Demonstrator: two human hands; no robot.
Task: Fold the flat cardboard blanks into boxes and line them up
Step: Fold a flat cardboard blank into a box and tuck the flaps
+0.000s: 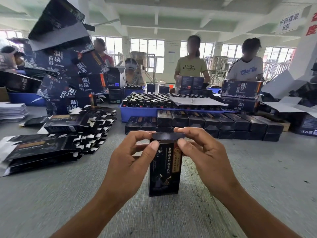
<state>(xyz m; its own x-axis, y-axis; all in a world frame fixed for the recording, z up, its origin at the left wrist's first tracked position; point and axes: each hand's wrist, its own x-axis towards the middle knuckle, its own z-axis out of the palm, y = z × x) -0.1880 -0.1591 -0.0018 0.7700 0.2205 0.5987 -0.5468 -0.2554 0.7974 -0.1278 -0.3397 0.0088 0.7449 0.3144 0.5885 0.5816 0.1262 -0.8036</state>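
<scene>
A tall black printed box (164,170) stands upright on the grey table (257,177) in front of me. My left hand (130,162) pinches its top left corner between thumb and fingers. My right hand (204,155) pinches the top right corner. The box's top flap (169,135) sticks up between my fingertips. Flat black blanks (51,148) lie in fanned stacks at the left. Folded boxes (214,124) stand in stacked rows straight behind the held box.
A blue tray (137,112) packed with dark bottles sits behind the folded boxes. Large dark cartons (68,74) pile up at the back left, and more stand at the right (241,95). Several people stand or sit across the table.
</scene>
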